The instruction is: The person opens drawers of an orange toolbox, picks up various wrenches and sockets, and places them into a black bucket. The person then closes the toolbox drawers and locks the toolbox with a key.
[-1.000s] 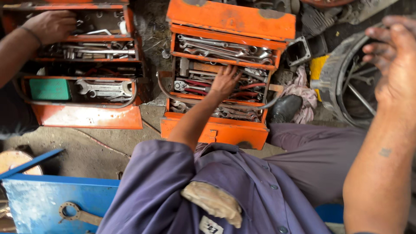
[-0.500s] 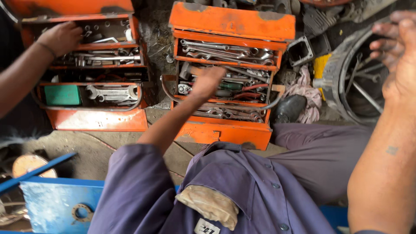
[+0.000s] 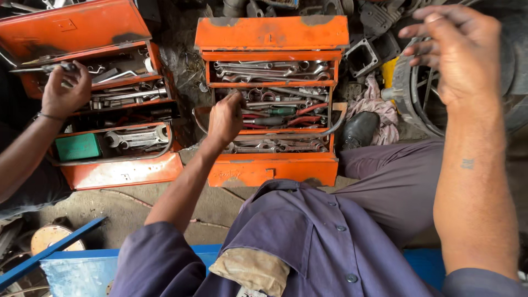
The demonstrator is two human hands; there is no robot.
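The left hand (image 3: 225, 118) rested in the middle tray of the open orange cantilever toolbox (image 3: 273, 102), fingers curled among the wrenches (image 3: 264, 70) and red-handled pliers (image 3: 300, 118); whether it gripped a tool could not be determined. The right hand (image 3: 459, 55) was raised to the right of the toolbox, fingers loosely spread, holding nothing, over a spoked wheel (image 3: 423, 99). A black shoe (image 3: 358, 129) and a pink rag (image 3: 369, 102) lay just right of the toolbox. Left of it stood a second orange toolbox (image 3: 104, 104), containing a green box (image 3: 78, 147); another person's hand (image 3: 65, 93) reached into its upper tray, closed on a tool largely hidden by the fingers. The wheel was cut off by the frame edge.
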